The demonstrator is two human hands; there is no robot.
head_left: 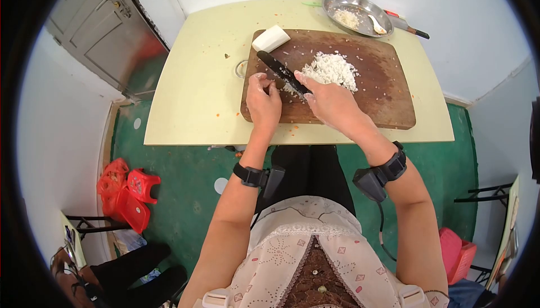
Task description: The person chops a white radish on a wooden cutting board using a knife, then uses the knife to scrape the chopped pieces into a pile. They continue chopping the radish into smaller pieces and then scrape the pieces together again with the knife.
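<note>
My right hand [331, 101] is closed round a black-bladed knife [275, 66], which slants up and left over the wooden cutting board [382, 91]. My left hand [264, 103] is beside the blade, over the board's left part, its fingers curled in; whatever they may hold is hidden. Both hands have white bits on them. Just right of the knife lies a heap of finely chopped white vegetable [333, 71]. A peeled white chunk, like radish [271, 39], rests at the board's upper left corner.
A metal pan [360, 5] with pale chopped food and a white spoon [377, 25] stands at the table's back right. By it lies a dark-handled knife [417, 31]. A metal ring [241, 69] touches the board's left side. Red stools [132, 204] are on the floor, left. Another person's legs [138, 268] show lower left.
</note>
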